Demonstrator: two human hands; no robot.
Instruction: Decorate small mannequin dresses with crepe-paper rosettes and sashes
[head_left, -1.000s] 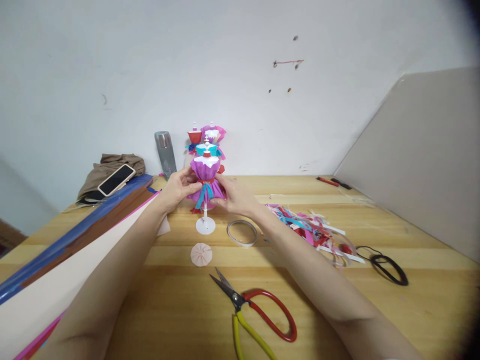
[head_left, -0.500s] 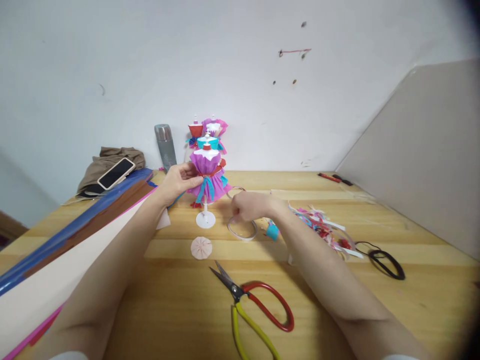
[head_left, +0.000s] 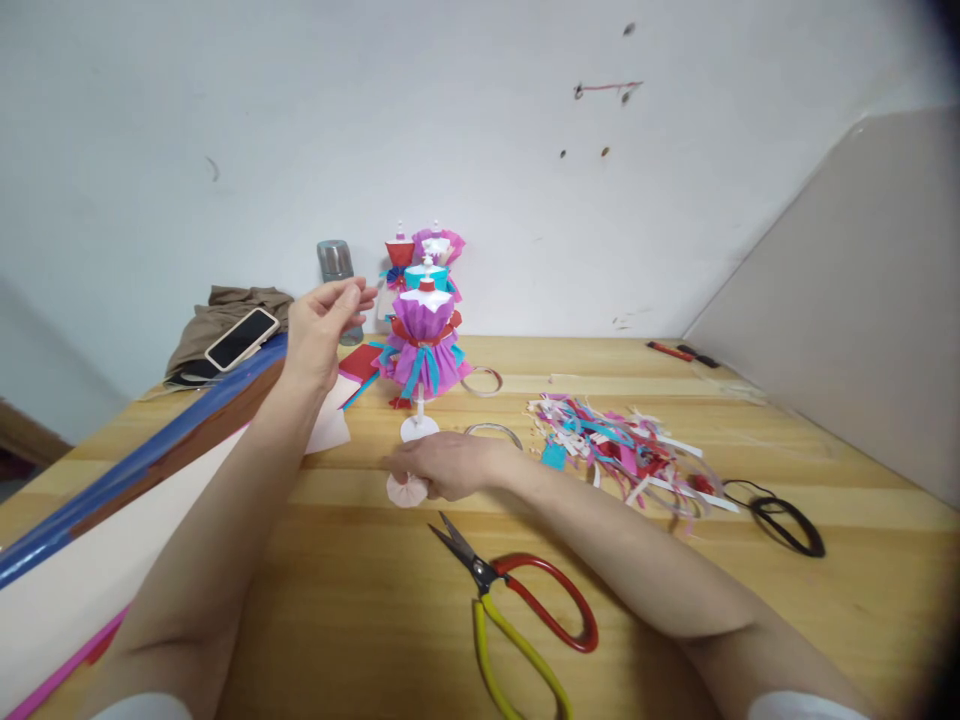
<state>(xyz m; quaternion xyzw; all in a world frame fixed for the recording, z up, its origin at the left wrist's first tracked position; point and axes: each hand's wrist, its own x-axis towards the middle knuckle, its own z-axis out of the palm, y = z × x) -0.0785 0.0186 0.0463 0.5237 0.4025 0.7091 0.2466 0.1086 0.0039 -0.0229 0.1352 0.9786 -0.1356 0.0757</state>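
A small white mannequin stand [head_left: 421, 352] wears a purple crepe-paper dress with a red waistband and a turquoise bow. My left hand [head_left: 321, 325] is raised to the left of it, apart from it, with its fingers extended and nothing in them. In front of the stand's round base lies a pale pink pleated paper rosette [head_left: 407, 491]. My right hand [head_left: 457, 463] reaches across to it, fingers bent down together on its upper edge; the fingertips are partly hidden. Scissors [head_left: 480, 572] with one red and one yellow handle lie spread below the rosette.
More dressed mannequins [head_left: 400, 252] stand behind. Two tape rings [head_left: 484, 381] lie to the right, beside a heap of paper scraps [head_left: 622, 440]. A black cord [head_left: 787, 525] is farther right. Paper sheets [head_left: 97, 560], a phone [head_left: 241, 339] and a flask [head_left: 335, 262] are on the left.
My left hand has let go of the purple dress and lifted up to the left. My right hand has moved left from the tape ring to the pink rosette.
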